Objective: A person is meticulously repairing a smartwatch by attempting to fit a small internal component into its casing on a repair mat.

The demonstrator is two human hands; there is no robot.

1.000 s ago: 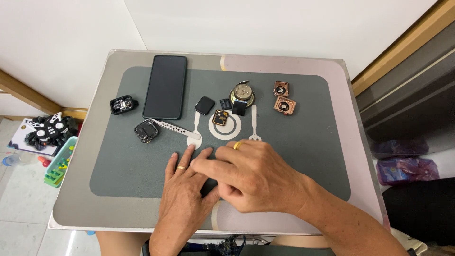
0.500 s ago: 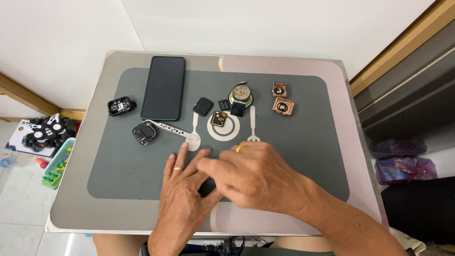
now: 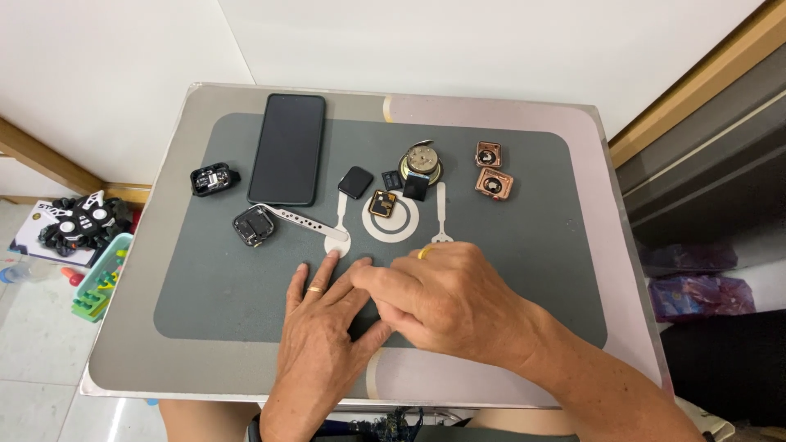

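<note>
Head view: both hands lie together on the grey mat (image 3: 205, 303), just below the printed plate ring (image 3: 391, 221). The left hand (image 3: 323, 336) is flat, fingers spread; the right hand (image 3: 446, 299) curls over a small dark part (image 3: 366, 315) — mostly hidden, so whether it's gripped I cannot tell. It looks light, thin, probably fragile — best held by its edges.
</note>
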